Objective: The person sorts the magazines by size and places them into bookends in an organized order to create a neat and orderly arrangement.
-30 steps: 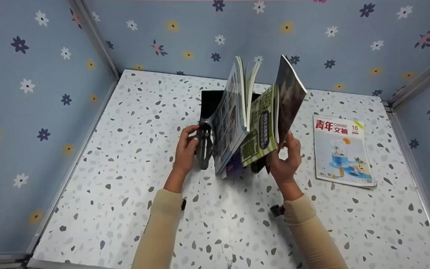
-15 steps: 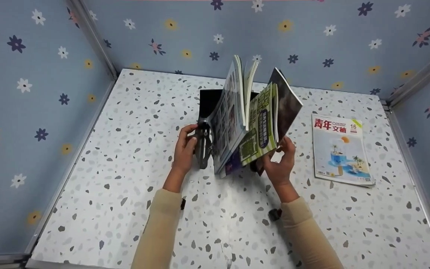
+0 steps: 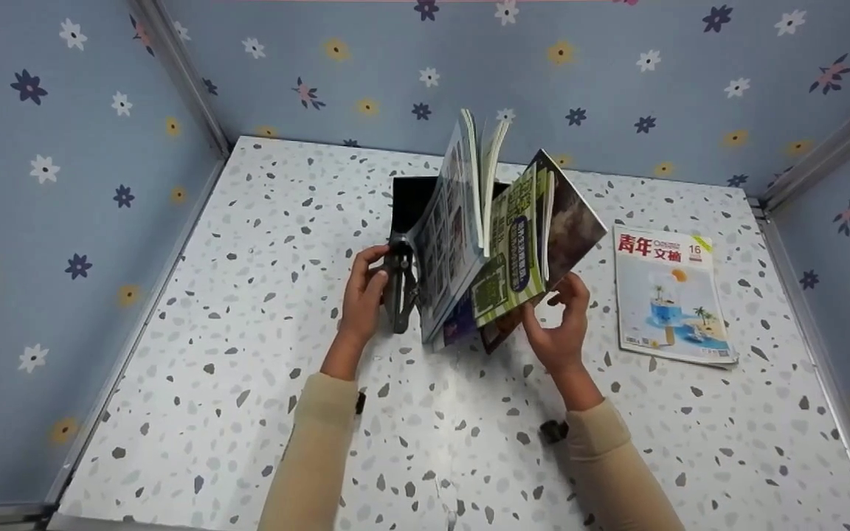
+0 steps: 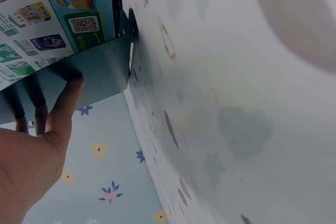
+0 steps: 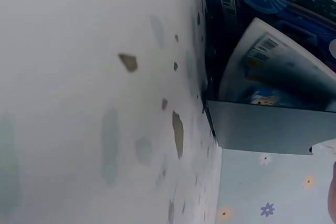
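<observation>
A black bookend-style holder (image 3: 414, 199) stands at the middle back with several magazines leaning in it. My left hand (image 3: 362, 295) is at its left side, and the left wrist view shows straight fingers against the outer face of the side panel (image 4: 105, 72). With thumb and fingers, my right hand (image 3: 561, 328) pinches the lower edge of a dark brown-covered magazine (image 3: 576, 225), tilted at the right of the row. Beside it leans a green magazine (image 3: 510, 254); a thick clear-covered one (image 3: 454, 228) is further left. The right wrist view shows only a sliver of that hand.
A magazine with a white and blue beach cover (image 3: 672, 295) lies flat on the speckled tabletop (image 3: 454, 457), right of the holder. Flower-patterned walls (image 3: 307, 59) close in the back and sides.
The dark brown magazine has turned and dropped at its top, its lower corner now showing below the green one. My right hand has shifted a little with it; my left stays put.
</observation>
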Demonstrator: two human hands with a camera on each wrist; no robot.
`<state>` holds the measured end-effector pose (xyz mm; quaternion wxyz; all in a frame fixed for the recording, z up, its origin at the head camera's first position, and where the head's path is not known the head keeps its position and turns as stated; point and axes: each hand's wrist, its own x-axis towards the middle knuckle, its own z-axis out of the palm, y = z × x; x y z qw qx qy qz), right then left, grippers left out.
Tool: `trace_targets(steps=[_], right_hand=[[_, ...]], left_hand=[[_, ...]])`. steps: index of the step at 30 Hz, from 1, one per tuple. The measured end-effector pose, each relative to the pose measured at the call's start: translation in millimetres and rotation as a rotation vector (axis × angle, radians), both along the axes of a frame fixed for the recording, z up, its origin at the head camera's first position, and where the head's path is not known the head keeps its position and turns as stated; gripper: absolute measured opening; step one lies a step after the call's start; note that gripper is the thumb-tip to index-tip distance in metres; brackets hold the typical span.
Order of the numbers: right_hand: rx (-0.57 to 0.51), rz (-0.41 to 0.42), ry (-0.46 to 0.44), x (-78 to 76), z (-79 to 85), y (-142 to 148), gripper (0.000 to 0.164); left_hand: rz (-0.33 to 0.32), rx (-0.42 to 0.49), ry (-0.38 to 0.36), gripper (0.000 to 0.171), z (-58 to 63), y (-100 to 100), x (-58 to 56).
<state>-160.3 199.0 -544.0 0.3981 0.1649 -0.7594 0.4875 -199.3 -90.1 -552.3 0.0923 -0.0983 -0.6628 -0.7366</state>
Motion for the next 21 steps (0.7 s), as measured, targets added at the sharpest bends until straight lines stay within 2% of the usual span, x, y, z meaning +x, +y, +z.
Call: trace_targets(steps=[6, 11, 12, 15, 19, 21], right_hand=[[0.033, 0.041, -0.009, 15.0, 25.0, -6, 0.062], [0.098, 0.035, -0.117, 22.2, 32.3, -2, 0.065], [0.115, 0.033, -0.141, 22.8, 32.4, 0, 0.066], [0.174, 0.041, -0.208, 17.9, 19.3, 14, 0.067], [0.220, 0.072, -0.243, 9.5, 2.6, 35, 0.069], [0.240, 0.088, -0.252, 9.8, 4.1, 41, 0.070]], left_hand=[[0.010, -0.001, 0.018, 0.038, -1.7, 1, -0.6], [0.009, 0.008, 0.027, 0.037, -2.8, 1, -1.1], [0.009, 0.007, 0.026, 0.037, -3.0, 1, -1.2], [0.002, 0.003, 0.016, 0.038, -2.8, 0, -1.2], [-0.013, -0.010, -0.019, 0.039, 0.4, -1, -0.5], [-0.020, -0.007, -0.031, 0.039, 4.7, -1, 1.3]])
